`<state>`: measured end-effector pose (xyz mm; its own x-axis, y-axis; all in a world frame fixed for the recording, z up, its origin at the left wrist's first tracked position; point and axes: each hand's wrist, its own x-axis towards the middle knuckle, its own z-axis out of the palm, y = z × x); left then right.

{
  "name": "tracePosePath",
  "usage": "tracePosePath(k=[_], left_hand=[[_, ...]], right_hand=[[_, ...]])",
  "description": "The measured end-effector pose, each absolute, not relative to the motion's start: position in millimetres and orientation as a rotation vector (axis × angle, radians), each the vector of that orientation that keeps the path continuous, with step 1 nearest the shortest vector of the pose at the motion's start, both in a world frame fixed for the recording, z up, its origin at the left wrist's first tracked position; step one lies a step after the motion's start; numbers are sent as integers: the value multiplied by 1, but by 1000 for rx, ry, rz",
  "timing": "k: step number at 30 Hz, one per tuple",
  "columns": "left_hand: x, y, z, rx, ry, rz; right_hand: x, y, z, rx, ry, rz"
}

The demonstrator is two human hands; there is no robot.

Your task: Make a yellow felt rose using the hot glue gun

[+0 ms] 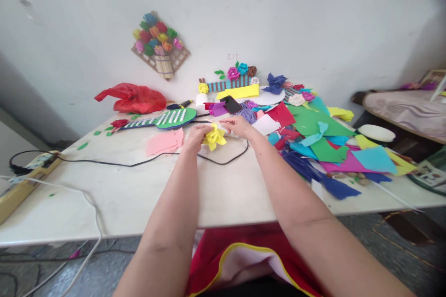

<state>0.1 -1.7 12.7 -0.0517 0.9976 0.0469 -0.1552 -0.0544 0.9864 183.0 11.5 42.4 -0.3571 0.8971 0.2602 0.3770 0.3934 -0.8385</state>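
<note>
My left hand (197, 138) is closed on the left side of a yellow paper flower (215, 136), just above the table. Beside the flower's upper right edge, my right hand (237, 125) has its fingers bent together in a pinch. What they hold, if anything, is too small to make out. A whitish object lies partly hidden under the right hand, and a black cord (223, 163) loops up close to it. Pink paper sheets (164, 142) lie left of my left hand. Behind the hands are a black phone (231, 105) and a green guitar-shaped craft (176, 118).
Coloured paper scraps (320, 123) cover the table's right side. A red plastic bag (134, 98), scissors (179, 105) and a decorated craft fence (223, 84) stand along the wall. A power strip (31, 181) sits at the left edge, with a white cable (94, 209) hanging over the front.
</note>
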Motion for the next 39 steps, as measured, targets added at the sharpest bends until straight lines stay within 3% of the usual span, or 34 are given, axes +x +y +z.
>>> tracePosePath(k=[28, 39], left_hand=[[2, 0, 11, 1134, 1085, 1321], [1, 3, 10, 1005, 1011, 1353]], right_hand=[[184, 13, 39, -936, -2089, 984], [183, 28, 27, -932, -2163, 635]])
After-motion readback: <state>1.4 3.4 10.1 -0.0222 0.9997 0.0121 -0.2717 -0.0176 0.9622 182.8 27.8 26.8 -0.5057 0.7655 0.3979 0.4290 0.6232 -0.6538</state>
